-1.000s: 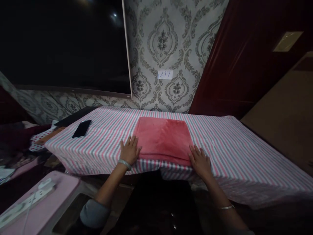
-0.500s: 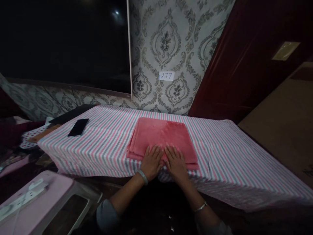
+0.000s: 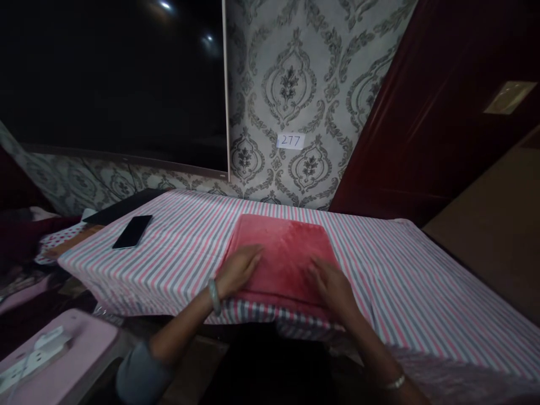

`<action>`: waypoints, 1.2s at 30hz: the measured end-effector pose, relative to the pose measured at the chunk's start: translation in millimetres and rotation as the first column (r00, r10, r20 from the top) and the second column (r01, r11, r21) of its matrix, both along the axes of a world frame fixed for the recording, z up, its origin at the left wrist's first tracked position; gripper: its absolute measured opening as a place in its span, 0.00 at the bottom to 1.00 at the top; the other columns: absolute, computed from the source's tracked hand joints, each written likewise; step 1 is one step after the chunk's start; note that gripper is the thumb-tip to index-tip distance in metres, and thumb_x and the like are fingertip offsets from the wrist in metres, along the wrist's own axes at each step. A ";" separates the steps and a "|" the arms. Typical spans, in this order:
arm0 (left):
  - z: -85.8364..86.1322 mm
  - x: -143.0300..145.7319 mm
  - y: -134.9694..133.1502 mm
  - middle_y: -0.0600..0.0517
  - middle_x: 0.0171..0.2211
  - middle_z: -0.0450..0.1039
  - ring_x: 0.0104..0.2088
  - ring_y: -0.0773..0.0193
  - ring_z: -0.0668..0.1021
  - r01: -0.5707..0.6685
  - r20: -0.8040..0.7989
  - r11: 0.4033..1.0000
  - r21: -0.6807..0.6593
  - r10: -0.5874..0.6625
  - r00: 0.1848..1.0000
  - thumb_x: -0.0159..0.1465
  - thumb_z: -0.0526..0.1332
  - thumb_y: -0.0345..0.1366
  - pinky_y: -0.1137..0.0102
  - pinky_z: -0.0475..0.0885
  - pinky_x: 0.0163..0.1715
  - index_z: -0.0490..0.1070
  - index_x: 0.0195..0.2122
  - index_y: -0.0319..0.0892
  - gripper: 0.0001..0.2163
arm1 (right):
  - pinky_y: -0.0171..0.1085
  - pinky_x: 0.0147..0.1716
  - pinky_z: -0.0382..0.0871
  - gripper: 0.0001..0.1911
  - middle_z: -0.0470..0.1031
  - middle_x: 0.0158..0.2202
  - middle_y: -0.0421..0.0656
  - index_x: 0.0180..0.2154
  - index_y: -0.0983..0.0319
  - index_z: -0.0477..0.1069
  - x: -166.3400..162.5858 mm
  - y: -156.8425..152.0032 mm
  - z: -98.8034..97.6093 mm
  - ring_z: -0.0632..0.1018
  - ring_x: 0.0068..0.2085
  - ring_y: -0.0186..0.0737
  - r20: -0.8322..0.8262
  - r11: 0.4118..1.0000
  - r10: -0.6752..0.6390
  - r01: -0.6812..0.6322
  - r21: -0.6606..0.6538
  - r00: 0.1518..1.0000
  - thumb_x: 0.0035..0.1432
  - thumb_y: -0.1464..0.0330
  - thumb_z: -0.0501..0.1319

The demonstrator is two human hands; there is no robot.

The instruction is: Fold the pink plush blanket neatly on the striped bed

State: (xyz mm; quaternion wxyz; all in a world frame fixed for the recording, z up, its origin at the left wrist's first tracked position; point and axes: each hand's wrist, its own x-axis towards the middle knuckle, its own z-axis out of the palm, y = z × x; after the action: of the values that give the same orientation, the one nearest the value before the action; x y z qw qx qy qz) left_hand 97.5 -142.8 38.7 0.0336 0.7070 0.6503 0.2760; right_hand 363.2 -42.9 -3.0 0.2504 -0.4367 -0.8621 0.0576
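Note:
A folded pink-red plush cloth (image 3: pixel 280 253) lies on the striped tablecloth near the front edge of the table. My left hand (image 3: pixel 239 269) is at the cloth's left part, its fingers stretched inward and holding nothing. Over the right part is my right hand (image 3: pixel 334 286), blurred by motion, with loosely bent fingers apart and nothing seen in them. Whether either hand presses on the cloth is hard to make out. The layers of the fold show along the front edge.
Left on the striped tablecloth (image 3: pixel 181 242) lies a black phone (image 3: pixel 133 232). A pink stool (image 3: pixel 80 343) with a white power strip (image 3: pixel 36 360) stands at the lower left. Behind are a large TV (image 3: pixel 113 84) and a paper label reading 277 (image 3: pixel 291 140).
My hands lay flat side by side at the cloth's front edge; now they have moved apart, left hand leftward and right hand rightward. The view has tilted slightly up.

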 end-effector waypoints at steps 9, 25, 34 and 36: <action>39.0 -0.5 146.8 0.40 0.74 0.47 0.73 0.48 0.51 -0.306 -0.274 0.929 -0.208 0.245 0.930 0.72 0.49 0.46 0.43 0.50 0.69 0.53 0.71 0.42 0.28 | 0.59 0.66 0.53 0.27 0.59 0.70 0.48 0.70 0.59 0.58 -91.2 101.1 60.1 0.58 0.70 0.53 0.275 0.987 -0.137 0.155 -0.042 0.951 0.74 0.60 0.45; -19.3 -33.8 154.2 0.42 0.72 0.52 0.71 0.43 0.56 -0.530 -0.297 0.818 -0.223 0.461 0.837 0.72 0.42 0.50 0.40 0.59 0.64 0.58 0.69 0.45 0.28 | 0.61 0.65 0.51 0.30 0.57 0.71 0.49 0.69 0.58 0.60 -61.2 129.7 -9.6 0.56 0.70 0.52 0.222 0.927 -0.340 0.366 -0.088 0.914 0.74 0.56 0.40; -5.2 -47.8 144.5 0.38 0.75 0.42 0.65 0.41 0.68 -0.492 -0.223 0.772 -0.403 0.439 0.871 0.72 0.41 0.51 0.51 0.66 0.61 0.49 0.73 0.44 0.31 | 0.56 0.63 0.60 0.31 0.48 0.74 0.48 0.72 0.59 0.51 -6.4 110.3 -17.1 0.61 0.68 0.53 0.255 0.902 -0.315 0.372 -0.218 0.914 0.73 0.58 0.39; -1.3 -50.7 135.8 0.37 0.75 0.42 0.66 0.41 0.67 -0.481 -0.238 0.757 -0.442 0.418 0.877 0.72 0.42 0.52 0.52 0.65 0.61 0.46 0.73 0.42 0.32 | 0.56 0.64 0.58 0.31 0.50 0.74 0.47 0.73 0.59 0.49 8.4 101.2 -15.8 0.61 0.69 0.54 0.280 0.900 -0.295 0.364 -0.240 0.913 0.73 0.60 0.39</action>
State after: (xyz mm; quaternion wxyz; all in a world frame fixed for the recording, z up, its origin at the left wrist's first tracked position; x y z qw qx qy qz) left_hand 46.8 -7.0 37.4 0.1032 0.5136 0.8498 0.0580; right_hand 371.6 58.2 -18.8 0.0857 -0.6125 -0.7811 0.0860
